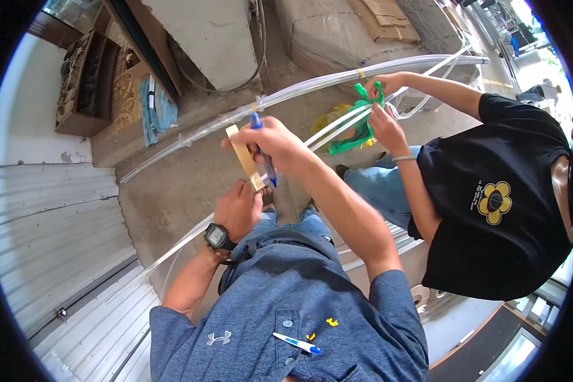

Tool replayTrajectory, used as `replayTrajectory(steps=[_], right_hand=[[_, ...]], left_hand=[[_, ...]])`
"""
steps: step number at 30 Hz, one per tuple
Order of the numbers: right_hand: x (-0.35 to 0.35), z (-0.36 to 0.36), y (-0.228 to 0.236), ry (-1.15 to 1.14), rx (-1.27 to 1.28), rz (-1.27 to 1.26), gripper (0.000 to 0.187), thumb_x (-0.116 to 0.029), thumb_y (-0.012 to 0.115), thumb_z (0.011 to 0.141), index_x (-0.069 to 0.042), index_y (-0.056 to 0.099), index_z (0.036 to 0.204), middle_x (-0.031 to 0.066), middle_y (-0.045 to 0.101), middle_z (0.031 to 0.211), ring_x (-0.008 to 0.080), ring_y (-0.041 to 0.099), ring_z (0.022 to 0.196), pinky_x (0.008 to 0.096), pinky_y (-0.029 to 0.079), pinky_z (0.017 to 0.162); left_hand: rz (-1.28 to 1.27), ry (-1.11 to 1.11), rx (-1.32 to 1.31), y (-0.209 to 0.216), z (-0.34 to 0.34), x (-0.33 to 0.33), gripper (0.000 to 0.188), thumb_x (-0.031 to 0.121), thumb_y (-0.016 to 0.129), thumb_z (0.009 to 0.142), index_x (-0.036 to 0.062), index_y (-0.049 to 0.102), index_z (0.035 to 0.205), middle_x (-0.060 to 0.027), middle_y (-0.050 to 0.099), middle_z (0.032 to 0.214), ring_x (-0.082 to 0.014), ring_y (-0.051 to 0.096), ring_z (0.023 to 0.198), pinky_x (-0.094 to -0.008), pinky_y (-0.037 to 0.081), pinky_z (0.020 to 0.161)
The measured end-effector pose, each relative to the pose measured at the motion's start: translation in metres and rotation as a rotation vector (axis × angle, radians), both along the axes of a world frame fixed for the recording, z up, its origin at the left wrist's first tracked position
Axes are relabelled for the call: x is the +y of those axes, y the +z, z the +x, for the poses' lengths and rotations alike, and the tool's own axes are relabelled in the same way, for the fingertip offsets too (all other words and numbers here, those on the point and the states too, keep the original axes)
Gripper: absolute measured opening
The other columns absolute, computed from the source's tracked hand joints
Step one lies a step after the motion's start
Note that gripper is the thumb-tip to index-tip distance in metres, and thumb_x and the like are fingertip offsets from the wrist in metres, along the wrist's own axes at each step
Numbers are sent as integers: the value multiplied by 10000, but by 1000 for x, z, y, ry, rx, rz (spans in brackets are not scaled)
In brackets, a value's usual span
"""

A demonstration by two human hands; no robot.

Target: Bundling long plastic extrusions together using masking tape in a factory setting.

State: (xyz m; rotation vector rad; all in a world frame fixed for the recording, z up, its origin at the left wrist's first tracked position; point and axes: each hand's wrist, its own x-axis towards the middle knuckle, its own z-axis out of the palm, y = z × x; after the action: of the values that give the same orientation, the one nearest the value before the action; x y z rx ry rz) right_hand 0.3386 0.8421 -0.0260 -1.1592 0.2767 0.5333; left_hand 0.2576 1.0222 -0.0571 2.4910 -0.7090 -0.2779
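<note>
My left hand [237, 207], with a dark wristwatch [217, 237] below it, is closed around long thin white strips [184, 239]. These run from the lower left up towards the right. In my right hand [279, 143] is a blue pen [268, 167], tucked between the fingers. The same hand pinches a length of yellowish tape [241, 153], whose lower end meets the strips beside my left fingertips. I cannot tell how far the tape wraps around them.
A co-worker in a black shirt [484, 210] stands at the right, hands on a green plastic bag [351, 143] and the strips' far ends. Bundled white strips [325, 81] lie ahead by concrete blocks [210, 38]. A brown rack [83, 83] stands far left; corrugated white sheeting [57, 229] lines the left side.
</note>
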Motion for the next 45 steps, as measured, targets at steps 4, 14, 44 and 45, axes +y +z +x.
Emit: replayTrajectory(steps=[4, 14, 44, 45], right_hand=[[4, 42, -71, -10, 20, -359, 297, -291, 703, 820, -6, 704, 737, 77, 651, 660, 136, 545, 525, 303, 401, 454], [-29, -90, -1, -764, -827, -431, 340, -44, 682, 827, -3, 649, 1163, 2, 615, 698, 32, 546, 613, 198, 427, 519], [-18, -4, 28, -202, -197, -35, 541, -202, 759, 831, 37, 570, 1278, 47, 653, 815, 55, 503, 547, 218, 379, 464], [-19, 0, 23, -201, -168, -34, 556, -211, 753, 838, 35, 554, 1295, 42, 644, 805, 50, 488, 543, 212, 369, 461]], left_hand=[[-166, 109, -162, 14, 3, -8, 398, 133, 728, 812, 72, 561, 1168, -141, 633, 866, -359, 655, 747, -469, 532, 609], [-100, 54, 62, 49, 33, -11, 280, 124, 698, 843, 75, 632, 1111, -118, 616, 947, -347, 634, 797, -430, 501, 673], [-110, 35, -176, 30, 30, -1, 387, 151, 706, 852, 82, 542, 1195, -145, 604, 946, -362, 631, 792, -453, 498, 619], [-106, 2, -194, 30, 31, -2, 402, 152, 707, 853, 77, 536, 1209, -149, 609, 942, -365, 633, 781, -454, 500, 612]])
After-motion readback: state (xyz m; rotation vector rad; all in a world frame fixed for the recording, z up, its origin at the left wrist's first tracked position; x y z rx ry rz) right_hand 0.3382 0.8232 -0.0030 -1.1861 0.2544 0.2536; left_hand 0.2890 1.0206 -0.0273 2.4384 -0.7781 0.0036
